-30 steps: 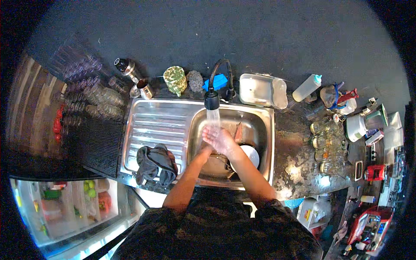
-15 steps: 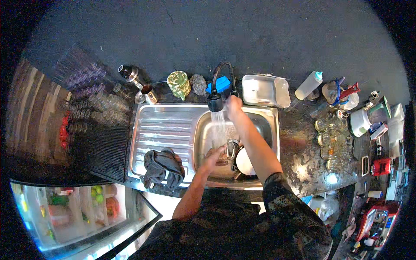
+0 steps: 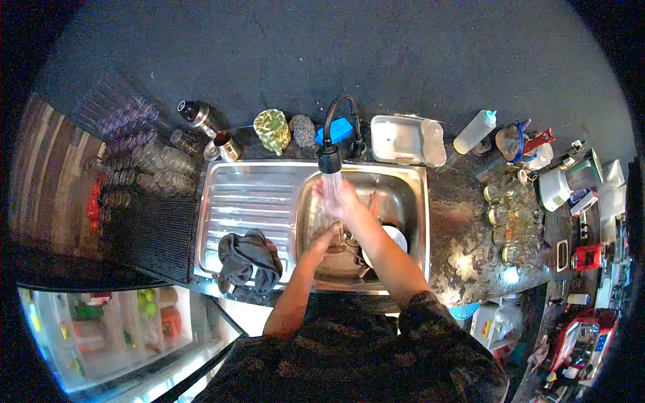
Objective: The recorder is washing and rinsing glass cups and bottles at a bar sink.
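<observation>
In the sink basin [image 3: 411,195], my left hand [image 3: 326,240] is closed around a clear glass [image 3: 339,244], low in the basin. Water runs from the black spray head [image 3: 329,160] of a flexible tap. My right hand [image 3: 341,200] is in that stream just below the spray head, above the glass, its fingers apart and holding nothing I can see. A white round dish [image 3: 395,238] lies in the basin, partly hidden by my right forearm, along with dark items I cannot make out.
A grey cloth [image 3: 250,260] lies on the ribbed drainboard [image 3: 252,195]. Behind the sink stand a camouflage-patterned container [image 3: 272,131], a scrubber [image 3: 304,130], a blue sponge [image 3: 334,130] and a plastic tub [image 3: 396,140]. Glasses [image 3: 161,161] stand left, jars [image 3: 514,228] right; an open fridge [image 3: 121,336] is lower left.
My right hand has come down from the tap's base, moving left into the running water. My left hand still holds the glass in the basin.
</observation>
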Action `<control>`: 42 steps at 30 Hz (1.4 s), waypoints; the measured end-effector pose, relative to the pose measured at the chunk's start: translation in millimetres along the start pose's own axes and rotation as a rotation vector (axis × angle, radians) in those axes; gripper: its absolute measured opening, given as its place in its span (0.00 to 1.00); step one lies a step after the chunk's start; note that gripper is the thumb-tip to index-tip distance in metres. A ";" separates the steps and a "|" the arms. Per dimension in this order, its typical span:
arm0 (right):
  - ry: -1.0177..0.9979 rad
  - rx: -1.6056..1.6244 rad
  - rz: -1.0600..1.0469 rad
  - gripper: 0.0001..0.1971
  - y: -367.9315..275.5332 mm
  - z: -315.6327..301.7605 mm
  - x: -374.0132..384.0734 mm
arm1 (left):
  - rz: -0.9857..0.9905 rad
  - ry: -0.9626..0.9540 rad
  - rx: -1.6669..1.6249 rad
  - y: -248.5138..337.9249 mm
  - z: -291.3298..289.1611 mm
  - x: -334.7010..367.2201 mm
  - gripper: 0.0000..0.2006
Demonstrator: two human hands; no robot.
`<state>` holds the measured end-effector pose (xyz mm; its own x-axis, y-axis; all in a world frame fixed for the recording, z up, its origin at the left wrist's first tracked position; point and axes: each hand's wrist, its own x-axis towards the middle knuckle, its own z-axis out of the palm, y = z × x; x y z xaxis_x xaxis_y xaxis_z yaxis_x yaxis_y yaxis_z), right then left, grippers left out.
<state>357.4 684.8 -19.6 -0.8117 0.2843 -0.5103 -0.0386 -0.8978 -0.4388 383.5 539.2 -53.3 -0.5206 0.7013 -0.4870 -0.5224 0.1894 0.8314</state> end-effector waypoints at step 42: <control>0.161 -2.597 -0.553 0.09 -76.9 -14.6 92.0 | -0.142 -0.222 -1.013 16.1 14.5 38.5 0.19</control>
<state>294.2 784.9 -43.6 -0.9387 0.3262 -0.1113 0.3235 0.9453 0.0414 364.9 579.2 -54.8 -0.3279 0.8475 -0.4173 -0.9439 -0.3125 0.1070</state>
